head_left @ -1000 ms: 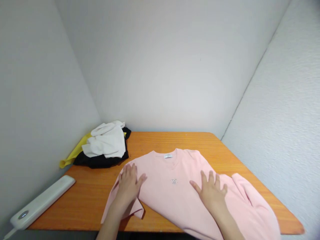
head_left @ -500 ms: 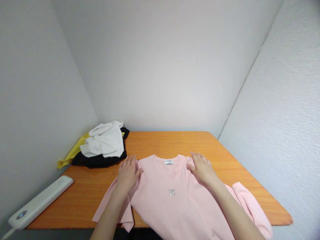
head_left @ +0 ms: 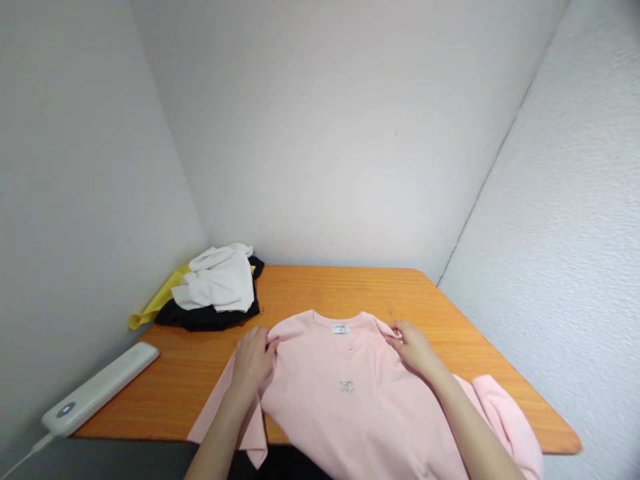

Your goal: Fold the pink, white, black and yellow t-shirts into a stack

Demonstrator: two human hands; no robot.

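Note:
A pink T-shirt [head_left: 345,407] lies front up on the orange table [head_left: 320,287], its collar with a white label toward the wall and its hem hanging over the near edge. My left hand [head_left: 251,363] has its fingers curled, pinching the fabric at the shirt's left shoulder. At the right shoulder my right hand [head_left: 414,347] pinches the cloth the same way. One sleeve spreads out to the left of my left forearm, the other lies bunched at the right near the table edge.
A heap of white, black and yellow clothes [head_left: 213,290] sits at the table's back left corner. A long white device [head_left: 100,389] with a cable lies along the left edge. White walls close in the table on three sides.
My hands went from lying flat on the shirt's chest up to its shoulders. Their fingers have now closed on the fabric there.

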